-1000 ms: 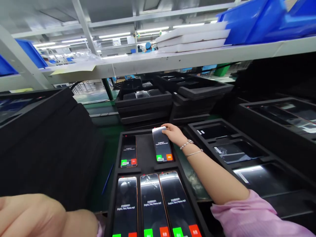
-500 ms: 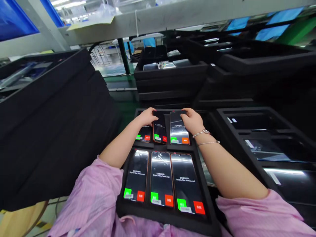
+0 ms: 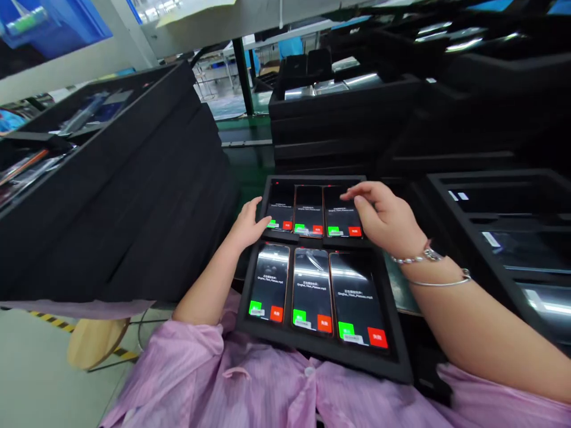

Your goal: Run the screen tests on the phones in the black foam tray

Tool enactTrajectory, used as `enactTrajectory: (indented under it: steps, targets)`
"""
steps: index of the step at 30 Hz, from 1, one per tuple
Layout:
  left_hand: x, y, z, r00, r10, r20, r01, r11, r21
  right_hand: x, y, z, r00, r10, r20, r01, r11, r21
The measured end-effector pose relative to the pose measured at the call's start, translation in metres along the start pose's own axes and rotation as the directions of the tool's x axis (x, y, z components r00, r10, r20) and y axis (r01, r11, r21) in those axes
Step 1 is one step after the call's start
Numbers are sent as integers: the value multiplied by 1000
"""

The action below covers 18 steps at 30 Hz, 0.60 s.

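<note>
A black foam tray (image 3: 399, 356) lies in front of me with two rows of three phones, all showing green and red buttons. My left hand (image 3: 246, 224) rests at the tray's left edge, thumb lying on the far left phone (image 3: 279, 209), fingers apart. My right hand (image 3: 384, 216) hovers over the far right phone (image 3: 341, 213), fingers stretched out and holding nothing. The far middle phone (image 3: 309, 211) lies between them. The near row (image 3: 312, 289) is untouched.
A tall stack of black trays (image 3: 116, 190) rises on the left. More black trays (image 3: 343, 119) are stacked behind, and trays holding phones (image 3: 513, 238) sit on the right. A wooden stool (image 3: 91, 342) stands on the floor at lower left.
Both hands have let go of the far-row phones, which now lie flat in their slots. The left hand slid to the tray's edge and the right hand lifted. The view tilted down.
</note>
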<state>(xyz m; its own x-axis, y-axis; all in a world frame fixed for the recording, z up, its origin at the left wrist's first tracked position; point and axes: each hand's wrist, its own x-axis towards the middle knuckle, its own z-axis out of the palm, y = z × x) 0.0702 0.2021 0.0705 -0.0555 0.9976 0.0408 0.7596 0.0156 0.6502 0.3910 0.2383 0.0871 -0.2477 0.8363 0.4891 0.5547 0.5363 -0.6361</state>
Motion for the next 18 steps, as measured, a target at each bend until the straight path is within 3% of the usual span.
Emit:
enactTrajectory:
  steps: [2,6,9,11,14,16,18]
  targets:
    - [-1,-11,10,997,-72,24,74,992,-98,-16,-4,-2,994,-54,96,55,998,-11]
    - [3,-16,26,993,-114,8,114,983,-145,-36,11,7,953,-77,292,124,981,-147]
    - [5,-16,30,994,-104,-14,100,981,-166,-39,14,16,936,-69,345,136,975,-175]
    - [6,-15,31,994,-101,-35,91,973,-213,-35,6,27,927,-109,359,167,977,-133]
    - [2,-13,33,985,-166,-54,140,934,-329,-24,-13,49,876,-118,468,171,983,-73]
    - [-11,-13,35,976,-214,-40,184,907,-379,-21,-27,56,851,-77,519,142,986,-86]
    - [-39,-17,35,982,-190,-1,173,894,-413,-27,-43,47,874,-68,480,115,991,-69]
